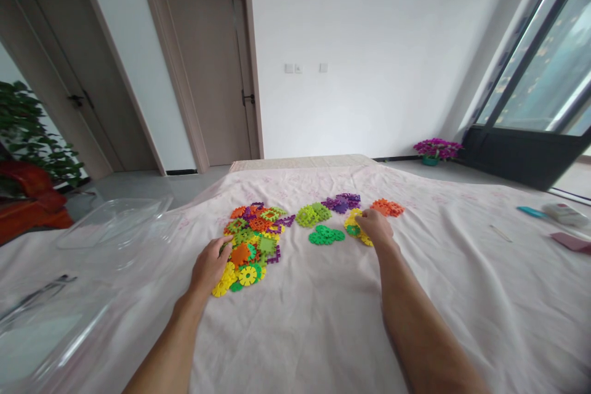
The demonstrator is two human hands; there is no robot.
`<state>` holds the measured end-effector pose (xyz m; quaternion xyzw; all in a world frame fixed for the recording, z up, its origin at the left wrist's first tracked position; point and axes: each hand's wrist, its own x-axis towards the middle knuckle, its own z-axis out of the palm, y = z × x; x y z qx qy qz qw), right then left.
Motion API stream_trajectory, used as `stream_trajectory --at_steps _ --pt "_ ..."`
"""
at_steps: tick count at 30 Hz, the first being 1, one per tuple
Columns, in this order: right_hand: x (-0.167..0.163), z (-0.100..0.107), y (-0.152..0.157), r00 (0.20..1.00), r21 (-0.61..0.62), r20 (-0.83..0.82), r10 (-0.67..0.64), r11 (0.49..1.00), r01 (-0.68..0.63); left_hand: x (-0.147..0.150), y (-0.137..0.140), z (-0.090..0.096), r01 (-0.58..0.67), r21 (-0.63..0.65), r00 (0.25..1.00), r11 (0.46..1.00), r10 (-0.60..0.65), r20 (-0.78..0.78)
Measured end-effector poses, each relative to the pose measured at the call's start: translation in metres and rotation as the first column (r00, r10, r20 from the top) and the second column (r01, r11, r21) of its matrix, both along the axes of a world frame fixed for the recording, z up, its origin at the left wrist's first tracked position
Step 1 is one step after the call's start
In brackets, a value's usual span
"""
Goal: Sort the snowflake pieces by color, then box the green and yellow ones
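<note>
A mixed heap of plastic interlocking pieces, orange, yellow, green and purple [249,246], lies left of centre on the pink cloth [323,308]. My left hand [213,261] rests against the heap's left edge, thumb and forefinger slightly apart, with nothing visibly held. To the right, my right hand [376,228] is closed over a small group of yellow pieces [353,218], and its fingertips hide what they grip. A green piece [352,230] shows among the yellow ones. Beside them are separate groups of lime pieces [313,214], green discs [325,235], purple pieces [341,202] and orange pieces [388,207].
Clear plastic containers [115,228] stand on the left, with a dark thin object [41,295] near the closest one. At the far right are a blue item [530,212], a whitish box-like item [566,215] and a dark pink item [572,242]. A thin stick [501,233] lies nearer.
</note>
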<state>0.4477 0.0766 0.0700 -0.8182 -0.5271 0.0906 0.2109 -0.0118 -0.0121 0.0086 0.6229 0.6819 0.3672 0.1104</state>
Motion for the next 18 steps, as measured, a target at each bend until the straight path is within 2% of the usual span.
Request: stream_trajectory --at_steps 4,8,14,18 --pt "0.009 -0.007 0.003 0.999 0.030 -0.035 -0.034 0.999 0.035 0.002 -0.001 0.002 0.000 0.006 1.000 1.000 0.000 -0.002" --pt "0.013 -0.003 0.002 0.998 0.052 0.002 -0.056 0.997 0.056 0.002 -0.001 0.002 0.002 0.008 1.000 1.000 -0.002 -0.006" --pt "0.007 0.005 -0.005 0.982 -0.096 0.015 0.191 0.977 -0.188 -0.002 0.002 -0.002 0.011 -0.002 1.000 1.000 -0.011 -0.024" --pt "0.000 0.004 -0.006 0.967 -0.128 0.099 0.234 0.967 -0.221 -0.003 0.001 -0.003 0.018 -0.005 1.000 1.000 -0.018 -0.020"
